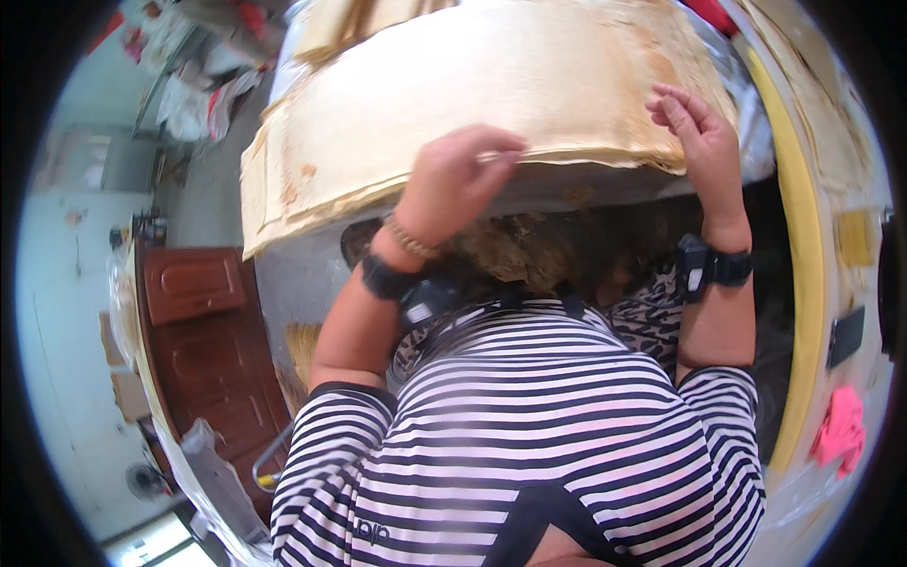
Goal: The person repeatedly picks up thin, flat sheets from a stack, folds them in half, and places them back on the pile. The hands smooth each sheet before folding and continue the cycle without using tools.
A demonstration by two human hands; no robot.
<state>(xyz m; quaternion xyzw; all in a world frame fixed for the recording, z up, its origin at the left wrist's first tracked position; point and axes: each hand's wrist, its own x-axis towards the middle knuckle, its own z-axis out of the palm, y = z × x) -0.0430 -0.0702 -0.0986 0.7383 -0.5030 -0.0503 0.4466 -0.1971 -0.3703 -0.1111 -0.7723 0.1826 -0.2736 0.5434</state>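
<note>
Fingers [491, 151] of the left hand [453, 184] pinch together on the front edge of the veneer stack [472, 85].
Right hand [699, 137] rests fingers slightly spread, clamped on the stack's right corner. Pale, thin wood sheets lie layered, edges ragged and brown-stained, raised before the striped shirt [529, 416], beside a yellow-rimmed table [794, 236].

No package, label, sign or screen in view.
</note>
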